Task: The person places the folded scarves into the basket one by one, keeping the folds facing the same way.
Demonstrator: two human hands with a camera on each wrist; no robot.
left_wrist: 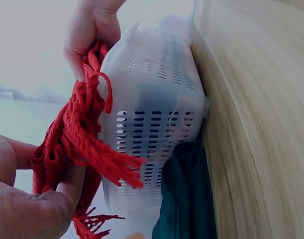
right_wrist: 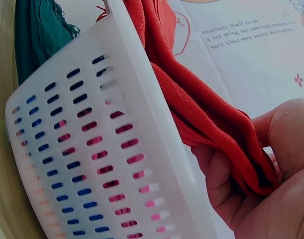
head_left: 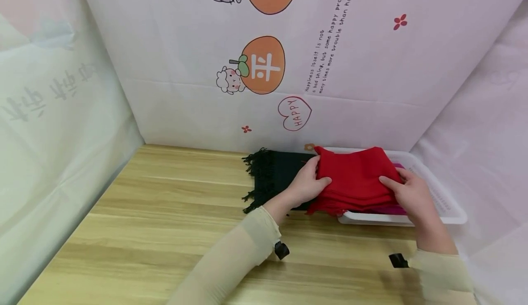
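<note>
A folded red scarf [head_left: 354,172] with fringe along its ends spans the left part of a white plastic basket [head_left: 447,195]. My left hand [head_left: 307,183] pinches its left edge, thumb on top; in the left wrist view the fingers [left_wrist: 72,181] go under the folds. At the scarf's right edge my right hand [head_left: 414,197] grips the layered fold between thumb and fingers, above the basket in the right wrist view [right_wrist: 286,164]. A folded dark green scarf [head_left: 284,172] with fringe lies on the table left of the basket, partly hidden by my left hand and the red scarf.
Magenta cloth [head_left: 389,209] shows inside the basket beneath the red scarf, and blue cloth shows through its slots. The wooden table [head_left: 165,213] extends left and toward me. A printed white sheet [head_left: 185,103] stands behind, with white sheets at both sides.
</note>
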